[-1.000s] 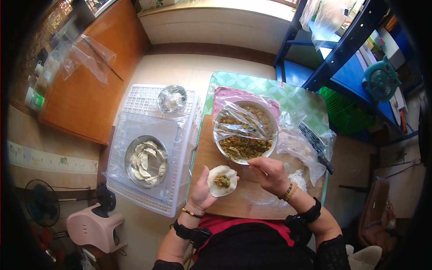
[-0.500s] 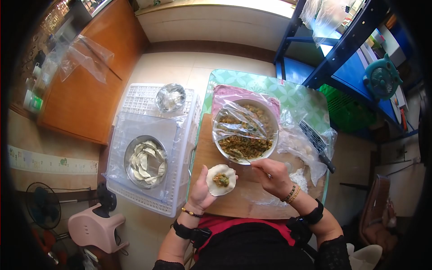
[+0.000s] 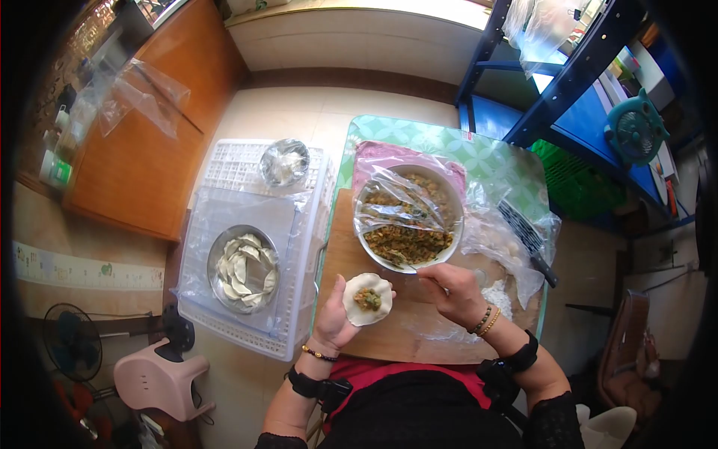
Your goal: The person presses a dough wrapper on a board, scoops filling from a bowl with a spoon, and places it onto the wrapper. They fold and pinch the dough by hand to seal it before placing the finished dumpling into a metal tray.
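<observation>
On my left hand (image 3: 336, 323) rests a round dumpling wrapper (image 3: 350, 306), held by the fingers beneath it with the thumb at its left edge. A small mound of chopped filling (image 3: 367, 299) sits in the wrapper's middle. My right hand (image 3: 453, 290) is closed in a pinch at the near rim of a large bowl (image 3: 458, 243). What the pinch holds is too small to make out. Chopped filling (image 3: 407, 243) lies in the bowl, partly covered by clear plastic film (image 3: 404, 202). Under both hands is a wooden board (image 3: 396, 333).
Folded dumplings (image 3: 238, 268) lie in a round metal tray (image 3: 212, 258) at left. A film-covered bowl (image 3: 284, 162) stands behind it on a white crate (image 3: 224, 161). On the right are a cleaver (image 3: 527, 239), a plastic bag (image 3: 490, 243) and white flour (image 3: 495, 298).
</observation>
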The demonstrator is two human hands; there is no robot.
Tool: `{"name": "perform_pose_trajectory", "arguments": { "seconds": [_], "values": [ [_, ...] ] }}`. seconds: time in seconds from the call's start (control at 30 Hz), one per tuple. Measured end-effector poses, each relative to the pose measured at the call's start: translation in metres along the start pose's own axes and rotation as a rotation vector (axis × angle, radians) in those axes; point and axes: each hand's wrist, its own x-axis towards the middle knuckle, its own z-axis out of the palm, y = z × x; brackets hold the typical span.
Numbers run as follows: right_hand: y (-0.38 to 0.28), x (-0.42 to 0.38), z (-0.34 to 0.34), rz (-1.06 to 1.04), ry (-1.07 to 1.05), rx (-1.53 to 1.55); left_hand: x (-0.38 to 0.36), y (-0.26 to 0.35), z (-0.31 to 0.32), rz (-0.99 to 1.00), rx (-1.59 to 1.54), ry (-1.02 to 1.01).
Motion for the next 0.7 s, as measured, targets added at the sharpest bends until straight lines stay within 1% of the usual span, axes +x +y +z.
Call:
{"name": "perform_pose_trajectory", "arguments": {
  "seconds": [0.13,0.2,0.23,0.3,0.43,0.5,0.6,0.7],
  "values": [
    [-0.009,0.001,-0.011,0.014,-0.020,0.011,0.002,0.000,-0.003,-0.004,0.009,0.002],
    [-0.010,0.000,-0.009,0.011,-0.104,-0.018,0.002,0.000,-0.002,-0.009,0.008,0.011],
    [-0.006,0.000,-0.006,0.011,-0.104,-0.018,0.002,-0.001,0.001,-0.015,-0.002,0.007],
    [0.005,0.000,-0.002,0.028,-0.170,-0.119,0.003,-0.002,0.002,-0.020,-0.013,0.004],
    [0.003,0.001,-0.005,0.021,-0.109,-0.036,0.000,0.000,0.000,-0.006,-0.008,0.001],
    [0.001,0.002,-0.010,0.036,-0.035,-0.034,0.001,0.000,0.000,-0.009,0.007,-0.003],
    [0.004,0.002,-0.007,0.043,-0.019,-0.045,0.002,0.000,0.001,-0.006,0.018,0.013],
    [0.008,0.003,0.002,0.055,-0.003,-0.016,0.001,0.000,0.005,-0.009,-0.013,-0.021]
  ]
}}
